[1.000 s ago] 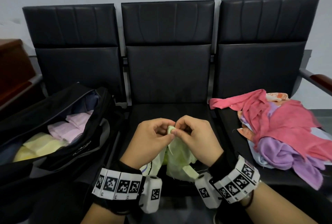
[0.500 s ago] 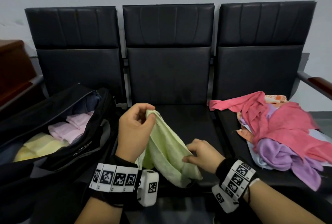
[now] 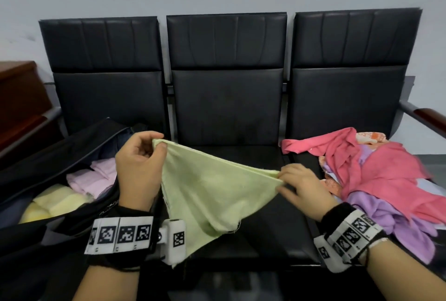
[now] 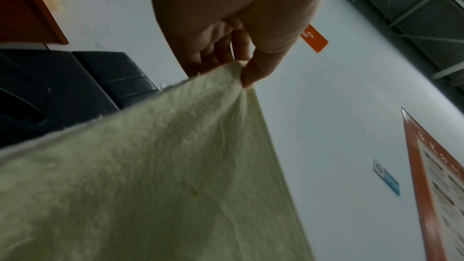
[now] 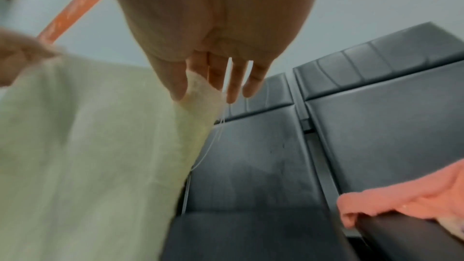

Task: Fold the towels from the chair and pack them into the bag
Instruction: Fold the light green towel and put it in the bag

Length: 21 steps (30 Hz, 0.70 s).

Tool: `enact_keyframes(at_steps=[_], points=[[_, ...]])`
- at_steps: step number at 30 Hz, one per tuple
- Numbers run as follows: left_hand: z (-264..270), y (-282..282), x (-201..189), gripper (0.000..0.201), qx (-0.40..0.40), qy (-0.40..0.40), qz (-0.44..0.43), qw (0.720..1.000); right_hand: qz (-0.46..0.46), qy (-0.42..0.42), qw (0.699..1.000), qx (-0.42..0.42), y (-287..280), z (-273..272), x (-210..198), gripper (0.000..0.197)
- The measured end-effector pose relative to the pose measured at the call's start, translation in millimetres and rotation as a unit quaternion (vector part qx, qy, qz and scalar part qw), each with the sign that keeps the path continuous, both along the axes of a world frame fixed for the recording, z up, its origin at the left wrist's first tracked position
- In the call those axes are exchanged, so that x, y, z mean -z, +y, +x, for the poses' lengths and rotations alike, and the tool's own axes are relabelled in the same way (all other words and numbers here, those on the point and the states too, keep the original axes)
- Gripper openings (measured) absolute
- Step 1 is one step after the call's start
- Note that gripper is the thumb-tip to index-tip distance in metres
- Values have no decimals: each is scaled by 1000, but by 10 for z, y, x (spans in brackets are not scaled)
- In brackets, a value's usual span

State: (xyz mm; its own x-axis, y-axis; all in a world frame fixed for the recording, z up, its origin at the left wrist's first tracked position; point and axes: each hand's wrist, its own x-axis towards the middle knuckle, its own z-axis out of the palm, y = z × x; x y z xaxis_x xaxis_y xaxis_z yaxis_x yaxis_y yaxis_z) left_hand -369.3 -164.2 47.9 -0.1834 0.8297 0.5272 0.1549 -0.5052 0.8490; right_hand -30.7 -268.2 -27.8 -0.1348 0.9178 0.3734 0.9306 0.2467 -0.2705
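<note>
A pale green towel [image 3: 212, 189] hangs stretched between my two hands above the middle black seat [image 3: 246, 156]. My left hand [image 3: 141, 168] pinches its upper left corner between thumb and fingers; the left wrist view shows that pinch on the towel [image 4: 175, 166] by the left hand [image 4: 241, 66]. My right hand [image 3: 301, 187] pinches the right corner, lower than the left. In the right wrist view the right hand [image 5: 200, 84] has its thumb on the towel [image 5: 88, 136] corner. The open black bag [image 3: 60, 218] lies on the left seat with folded pink and yellow towels inside.
A heap of pink, purple and patterned towels [image 3: 386, 180] covers the right seat. A wooden armrest [image 3: 432, 119] sticks out at far right. A brown wooden cabinet [image 3: 19, 98] stands at the left beside the chairs. A grey wall is behind.
My hands were together on the bunched towel a second ago. They have moved apart, the left up and left, the right to the right, spreading the towel's top edge.
</note>
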Motion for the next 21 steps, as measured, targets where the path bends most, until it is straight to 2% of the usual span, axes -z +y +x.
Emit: enact_keyframes(at_steps=[3,7,12,17,21], points=[[-108,82,-35,24,-33,8,4,999,77,48,996,22,62,102,-323,3],[-151,144,-96,17,-48,11,13,999,117,95,987,54,108,65,-655,5],[-252,158,-127,19,-49,-1,17,999,147,177,970,80,95,3,-826,5],[-364,130,-175,20,-47,-9,18,999,129,224,964,67,-5,-51,-915,28],[-423,71,-295,17,-30,-39,32,998,190,280,940,44,-106,-57,-1094,24]])
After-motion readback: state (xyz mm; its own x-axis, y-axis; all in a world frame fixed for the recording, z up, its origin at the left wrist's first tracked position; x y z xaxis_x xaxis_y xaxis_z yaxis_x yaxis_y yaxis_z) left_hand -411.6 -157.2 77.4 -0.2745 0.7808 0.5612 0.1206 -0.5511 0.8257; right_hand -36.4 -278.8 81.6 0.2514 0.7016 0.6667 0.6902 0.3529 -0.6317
